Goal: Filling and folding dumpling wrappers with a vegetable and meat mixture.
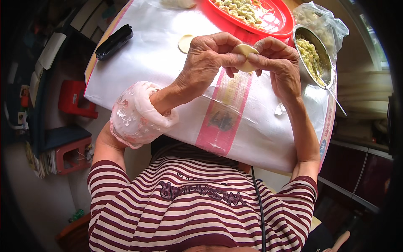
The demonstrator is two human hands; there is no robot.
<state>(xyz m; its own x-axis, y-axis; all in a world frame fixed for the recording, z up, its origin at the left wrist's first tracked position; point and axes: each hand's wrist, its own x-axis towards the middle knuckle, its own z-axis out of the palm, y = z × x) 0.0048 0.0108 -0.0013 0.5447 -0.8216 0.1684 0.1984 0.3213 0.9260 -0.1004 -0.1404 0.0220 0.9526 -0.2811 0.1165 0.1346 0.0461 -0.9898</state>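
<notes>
Between the thumbs and fingers of both hands I hold a thin round dough wrapper (246,64) above the table. My left hand (209,58) pinches its left edge, and my right hand (277,58) grips the right side, with flour on the fingertips. Another round dough wrapper (185,43) lies on the sheet, partly hidden behind my left hand. Just beyond the hands, a red plastic tray (285,22) bears many small shaped dumplings (241,12). To the right, a metal bowl (327,67) contains chopped pale green filling (307,56), with a metal spoon (337,100) leaning over its rim.
A clear plastic bag (337,23) with pale contents sits behind the bowl. On the table's left edge rests a black case (115,42). White plastic sheeting (151,60) covers the tabletop. Red (75,97) and pink (74,154) plastic stools stand at left.
</notes>
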